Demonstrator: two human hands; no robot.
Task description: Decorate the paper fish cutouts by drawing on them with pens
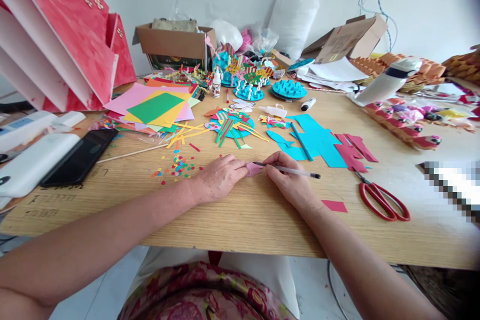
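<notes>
A pen with a clear barrel and dark end (296, 170) is gripped in my right hand (287, 177), its tip at a small pinkish-purple paper piece (254, 169). My left hand (221, 177) lies low on the table with its fingertips on the left edge of that piece. Those fingers are held together, and the thumb is mostly hidden. Small coloured paper dots (182, 165) are scattered just left of my left hand. Beyond both hands, thin paper strips (228, 127) lie over a blue paper disc (245, 130).
Red-handled scissors (382, 201) and a red paper scrap (335, 205) lie on the right. Cut blue paper (318, 137) sits ahead of my right hand. Coloured sheets (155, 107) and a black phone (80, 157) are on the left. A glue bottle (216, 84) stands farther back.
</notes>
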